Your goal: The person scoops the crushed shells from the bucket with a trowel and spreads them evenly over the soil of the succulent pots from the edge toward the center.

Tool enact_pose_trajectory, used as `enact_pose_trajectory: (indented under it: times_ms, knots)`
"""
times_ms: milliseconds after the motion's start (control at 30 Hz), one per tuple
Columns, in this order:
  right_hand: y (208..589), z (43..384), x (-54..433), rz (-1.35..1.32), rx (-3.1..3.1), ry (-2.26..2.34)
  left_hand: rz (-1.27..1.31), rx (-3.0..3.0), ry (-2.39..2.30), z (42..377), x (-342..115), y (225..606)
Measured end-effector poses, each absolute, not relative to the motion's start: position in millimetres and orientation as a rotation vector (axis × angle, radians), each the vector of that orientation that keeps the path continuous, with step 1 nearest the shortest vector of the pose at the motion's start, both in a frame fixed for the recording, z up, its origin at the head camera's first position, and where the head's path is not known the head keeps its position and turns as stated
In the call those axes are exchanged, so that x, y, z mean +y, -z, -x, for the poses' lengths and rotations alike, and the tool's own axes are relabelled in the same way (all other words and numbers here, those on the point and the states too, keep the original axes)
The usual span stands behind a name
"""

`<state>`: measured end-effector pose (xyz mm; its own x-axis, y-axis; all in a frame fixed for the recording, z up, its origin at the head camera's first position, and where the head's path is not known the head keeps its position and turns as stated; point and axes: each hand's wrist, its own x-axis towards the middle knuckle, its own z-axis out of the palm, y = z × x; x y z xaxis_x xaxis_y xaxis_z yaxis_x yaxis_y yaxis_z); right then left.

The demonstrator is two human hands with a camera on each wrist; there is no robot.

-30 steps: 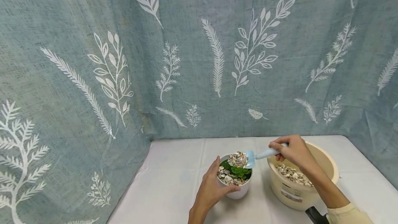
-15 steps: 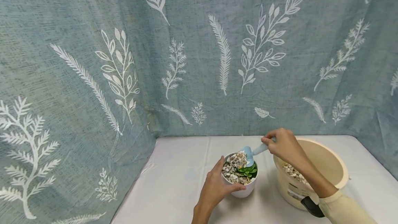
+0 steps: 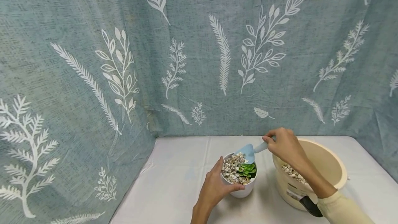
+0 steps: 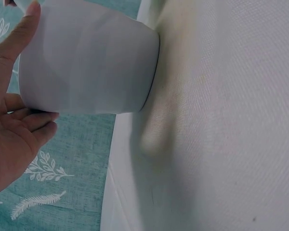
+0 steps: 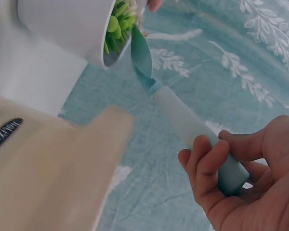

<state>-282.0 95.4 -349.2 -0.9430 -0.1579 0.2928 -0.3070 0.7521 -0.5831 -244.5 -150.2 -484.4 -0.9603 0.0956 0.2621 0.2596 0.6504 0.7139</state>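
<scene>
My left hand (image 3: pixel 211 190) grips a white flower pot (image 3: pixel 245 192) from the left, its thumb at the near side and its fingers round the far side. Inside the pot sits a green succulent (image 3: pixel 247 169), with pale gravel (image 3: pixel 230 171) heaped to its left. My right hand (image 3: pixel 287 149) holds a light blue hand trowel (image 3: pixel 247 151) by the end of its handle. The blade tilts down over the pot's back rim, its lower edge right at the gravel and leaves. In the right wrist view, fingers and thumb wrap the trowel's handle (image 5: pixel 180 115).
Right of the pot stands a cream plastic tub (image 3: pixel 337 161) with more gravel (image 3: pixel 292 173) in it, partly hidden under my right forearm. Both stand on a white-covered table (image 3: pixel 174 179). A teal leaf-patterned curtain (image 3: pixel 192 61) hangs behind and at the left.
My right hand has moved left and tipped the trowel, and its load of gravel has slid into the pot, covering more around the succulent. The left hand keeps its grip on the pot.
</scene>
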Motion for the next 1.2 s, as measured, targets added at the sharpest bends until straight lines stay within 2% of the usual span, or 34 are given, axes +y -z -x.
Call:
enact_pose_trajectory:
  times_ms: [667,1000,1200]
  knots:
    - [335.8,277.2,93.9,-0.404,-2.685,-0.777,0.303,-2.648,1.194,243.5,-151.8,485.6]
    - [342.7,262.0,86.7,-0.594,-2.380,-0.507,0.294,-2.653,1.219,242.4,-153.0,486.6]
    - [345.6,253.4,107.0,-0.677,-2.163,-0.469,0.283,-2.654,1.217,242.7,-151.1,487.1]
